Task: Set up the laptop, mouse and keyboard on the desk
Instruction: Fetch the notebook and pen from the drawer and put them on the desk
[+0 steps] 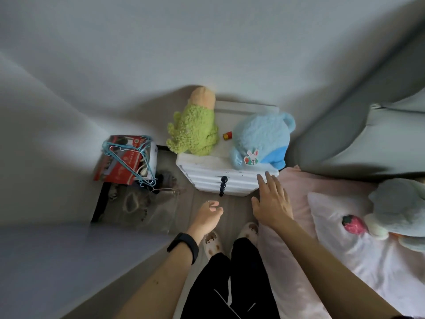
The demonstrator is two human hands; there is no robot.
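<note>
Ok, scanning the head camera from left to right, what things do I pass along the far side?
From the left: red box with blue hangers → green plush toy → small red object → blue plush toy → grey plush on the bed.

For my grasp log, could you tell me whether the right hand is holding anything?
No, the right hand is open with straight fingers, beside the white nightstand.

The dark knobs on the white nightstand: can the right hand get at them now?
Probably yes. The right hand is open near the front corner of the white nightstand, and nothing stands between it and the dark knobs on the drawer fronts.
</note>
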